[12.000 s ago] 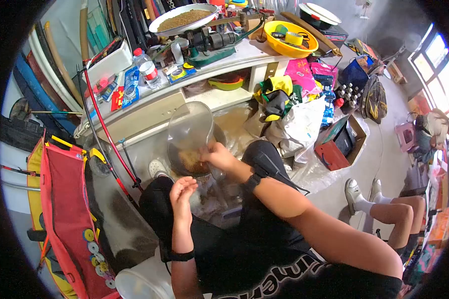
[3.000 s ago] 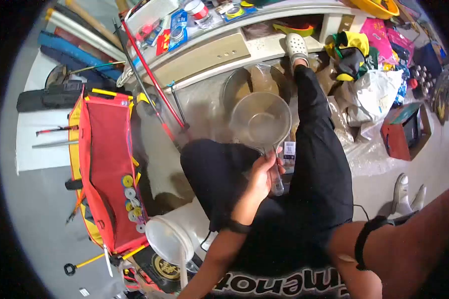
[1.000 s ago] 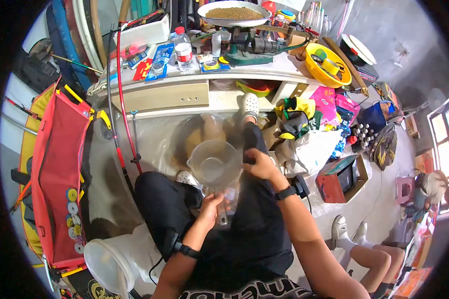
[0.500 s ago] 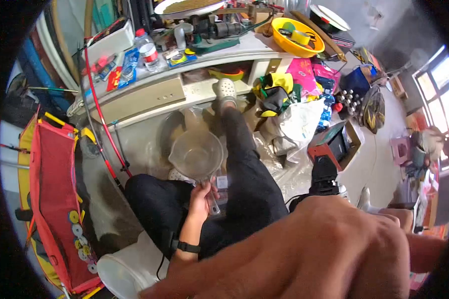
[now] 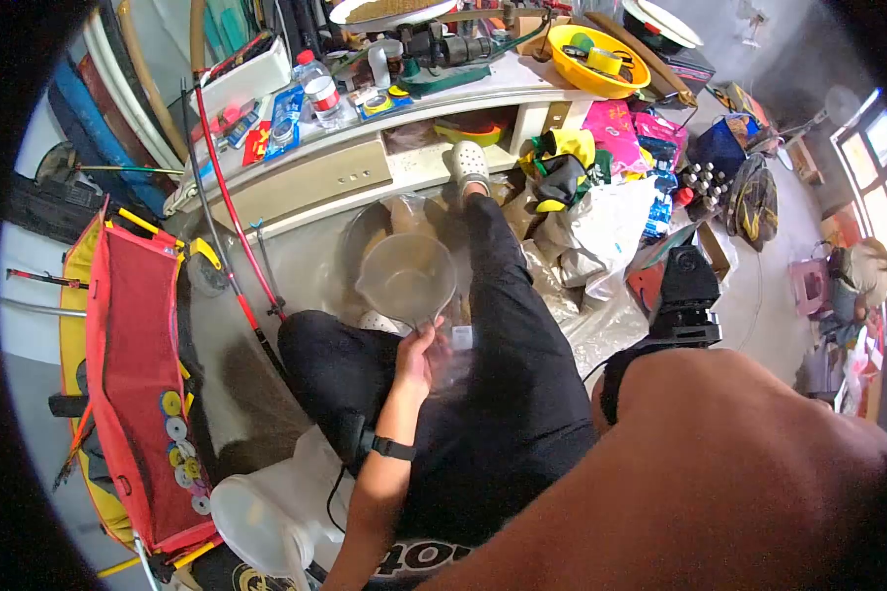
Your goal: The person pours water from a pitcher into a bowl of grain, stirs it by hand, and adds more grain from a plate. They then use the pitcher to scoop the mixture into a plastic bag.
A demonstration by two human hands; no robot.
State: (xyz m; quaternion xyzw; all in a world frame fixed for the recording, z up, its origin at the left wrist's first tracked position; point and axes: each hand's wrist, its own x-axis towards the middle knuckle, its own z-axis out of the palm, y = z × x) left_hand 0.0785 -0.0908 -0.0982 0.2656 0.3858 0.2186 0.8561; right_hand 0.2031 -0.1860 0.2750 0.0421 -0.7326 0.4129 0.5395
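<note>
Right hand withdrawn from clear, round plastic scoop [image 5: 406, 279], fingers unseen; left hand [image 5: 416, 362] clamps 6-o'clock handle [image 5: 421, 324], best grip; likely light, stiff.

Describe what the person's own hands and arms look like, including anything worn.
The left hand is ungloved, with a narrow black strap at the wrist. The visible right arm is sleeveless, wearing a black band and blocky black device; the right hand is hidden.

The scoop [image 5: 407, 279] is clear grey, the trousers [image 5: 532, 364] and wristband [image 5: 394, 449] black, the shirt [image 5: 483, 507] black with white lettering. The bucket [image 5: 320, 492] is white, the basin [image 5: 560, 61] yellow, the bench [image 5: 508, 94] off-white. The long bag [image 5: 148, 335] is red and yellow.
</note>
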